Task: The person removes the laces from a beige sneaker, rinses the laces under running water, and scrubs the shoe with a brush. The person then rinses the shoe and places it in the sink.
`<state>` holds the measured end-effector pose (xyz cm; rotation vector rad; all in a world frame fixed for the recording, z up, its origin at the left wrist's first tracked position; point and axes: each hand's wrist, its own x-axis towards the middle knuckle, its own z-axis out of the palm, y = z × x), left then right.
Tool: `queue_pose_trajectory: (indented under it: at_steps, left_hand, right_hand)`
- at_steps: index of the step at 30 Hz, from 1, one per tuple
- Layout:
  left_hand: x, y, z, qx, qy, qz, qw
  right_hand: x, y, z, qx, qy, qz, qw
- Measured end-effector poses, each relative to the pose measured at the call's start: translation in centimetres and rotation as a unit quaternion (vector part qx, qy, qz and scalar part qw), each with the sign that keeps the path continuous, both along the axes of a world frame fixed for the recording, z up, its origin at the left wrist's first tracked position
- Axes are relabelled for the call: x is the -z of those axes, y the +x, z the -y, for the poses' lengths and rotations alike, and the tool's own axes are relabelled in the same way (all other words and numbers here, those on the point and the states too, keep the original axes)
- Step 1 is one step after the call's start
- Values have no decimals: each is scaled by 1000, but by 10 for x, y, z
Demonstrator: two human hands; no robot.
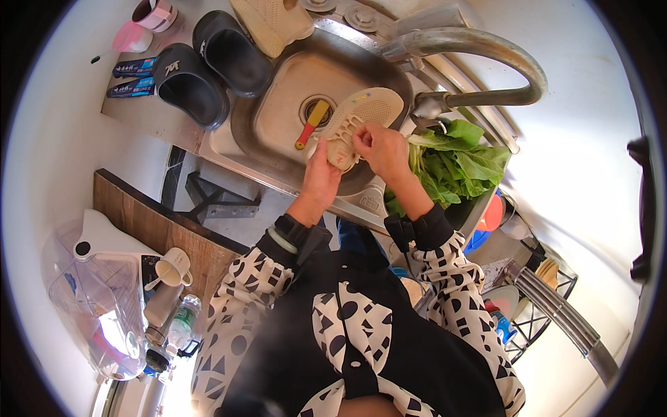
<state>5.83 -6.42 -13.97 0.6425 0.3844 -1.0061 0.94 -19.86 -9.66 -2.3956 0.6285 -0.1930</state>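
A beige lace-up shoe (383, 104) is held over the right part of a stainless steel sink (281, 83), its tongue towards me. My left hand (321, 174) grips the shoe at its tongue end, the thumb along the side. My right hand (381, 151) is at the laces with its fingers curled; whether a lace is pinched between them cannot be told. A small red and yellow tool (313, 125), perhaps a brush or file, lies in the sink beside the drain (319, 108).
Black clogs (234, 57) and a beige shoe (271, 21) stand left of and behind the sink. The curved faucet (490, 39) arches at the back right. Leafy greens (464, 167) lie on the right. A wooden shelf (172, 224) with a mug (173, 266) is at the left.
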Motion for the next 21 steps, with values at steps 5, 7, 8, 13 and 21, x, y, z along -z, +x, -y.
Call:
queue_pose_trajectory:
  at_steps: [5, 7, 8, 13, 21]
  left_hand:
    - [-1, 0, 0, -1, -10, 26, 1000]
    - [-1, 1, 1, -10, -8, 23, 1000]
    - [-1, 2, 1, -11, -5, 18, 1000]
    - [-1, 0, 2, -12, 11, 2, 1000]
    - [0, -4, 4, -10, 27, 17, 999]
  right_hand:
    - [1, 1, 0, -4, 30, 27, 999]
    - [1, 1, -1, -9, 32, 36, 999]
    - [1, 0, -1, -12, 23, 37, 999]
    - [4, 0, 2, -71, -93, 45, 992]
    - [5, 5, 1, -16, 49, -12, 999]
